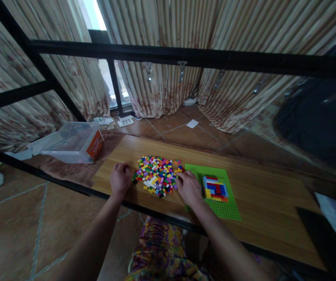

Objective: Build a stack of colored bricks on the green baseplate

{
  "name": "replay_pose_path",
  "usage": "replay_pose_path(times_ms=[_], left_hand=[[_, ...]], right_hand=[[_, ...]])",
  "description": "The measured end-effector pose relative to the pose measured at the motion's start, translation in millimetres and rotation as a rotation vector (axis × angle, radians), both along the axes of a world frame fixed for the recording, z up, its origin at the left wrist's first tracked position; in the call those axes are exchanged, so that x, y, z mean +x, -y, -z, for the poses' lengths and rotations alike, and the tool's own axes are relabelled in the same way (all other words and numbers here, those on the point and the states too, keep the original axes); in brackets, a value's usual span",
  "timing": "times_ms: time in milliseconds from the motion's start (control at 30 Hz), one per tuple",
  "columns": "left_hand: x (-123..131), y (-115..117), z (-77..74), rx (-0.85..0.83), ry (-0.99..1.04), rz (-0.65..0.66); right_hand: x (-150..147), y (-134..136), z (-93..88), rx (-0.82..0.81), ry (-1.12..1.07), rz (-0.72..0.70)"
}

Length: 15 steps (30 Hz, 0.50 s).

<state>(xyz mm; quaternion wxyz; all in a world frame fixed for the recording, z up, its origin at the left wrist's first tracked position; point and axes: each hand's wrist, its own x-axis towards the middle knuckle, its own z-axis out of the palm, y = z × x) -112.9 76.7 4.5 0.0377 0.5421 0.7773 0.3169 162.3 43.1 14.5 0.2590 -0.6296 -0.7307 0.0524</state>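
A heap of small coloured bricks point(156, 174) lies on the wooden table point(261, 195). To the right of it is a green baseplate point(229, 207) with a patch of red, blue and yellow bricks point(214, 188) built on it. My left hand point(120, 178) rests at the heap's left edge, its fingers curled under. At the heap's right edge my right hand point(189, 187) lies palm down over the baseplate's left side, with the fingers reaching into the bricks. Whether either hand holds a brick is hidden.
A clear plastic box point(73, 142) with an orange label sits on the floor to the left. Black metal frame bars point(185, 56) cross the view. Striped curtains hang behind. Papers point(125, 121) lie on the tiled floor. A dark flat object point(322, 242) lies at the table's right end.
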Motion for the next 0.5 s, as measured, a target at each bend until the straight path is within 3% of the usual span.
replay_pose_path(times_ms=[267, 500], left_hand=[[-1, 0, -2.3, -0.002, -0.005, -0.004], [-1, 0, -6.9, -0.052, -0.015, -0.003]], right_hand=[[-5, -3, -8.3, -0.051, -0.114, 0.043], [5, 36, -22.1, -0.074, -0.658, 0.029]])
